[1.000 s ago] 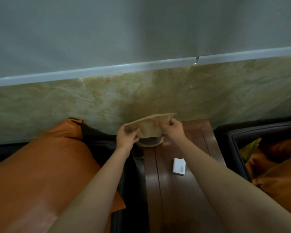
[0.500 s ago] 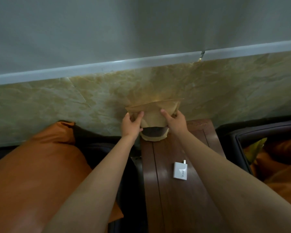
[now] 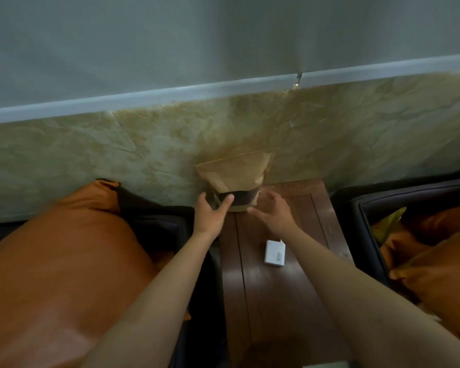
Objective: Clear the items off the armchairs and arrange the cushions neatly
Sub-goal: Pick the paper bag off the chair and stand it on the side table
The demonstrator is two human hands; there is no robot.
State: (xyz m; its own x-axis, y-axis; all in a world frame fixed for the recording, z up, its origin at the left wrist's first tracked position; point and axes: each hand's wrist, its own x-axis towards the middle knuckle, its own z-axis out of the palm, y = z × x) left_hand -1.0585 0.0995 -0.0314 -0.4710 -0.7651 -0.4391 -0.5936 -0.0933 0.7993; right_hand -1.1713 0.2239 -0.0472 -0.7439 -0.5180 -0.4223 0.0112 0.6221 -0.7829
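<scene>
A brown paper bag [image 3: 237,175] with a dark window band stands upright at the back of the wooden side table [image 3: 276,288], leaning against the marble wall. My left hand [image 3: 211,215] is open just left of the bag's base, fingers spread, thumb close to the dark band. My right hand [image 3: 272,211] is open just right of the base, apart from the bag. A large orange cushion [image 3: 59,261] fills the dark armchair [image 3: 165,227] on the left. More orange cushions [image 3: 436,272] lie in the dark armchair [image 3: 361,205] on the right.
A small white charger block [image 3: 275,253] lies on the table between my forearms. A yellow-green item [image 3: 388,221] shows behind the right cushions. The marble wall panel [image 3: 91,155] and a grey wall run close behind everything.
Both hands let go of the bag's top edge and dropped to its base, fingers spread. The bag now stands against the wall on its own.
</scene>
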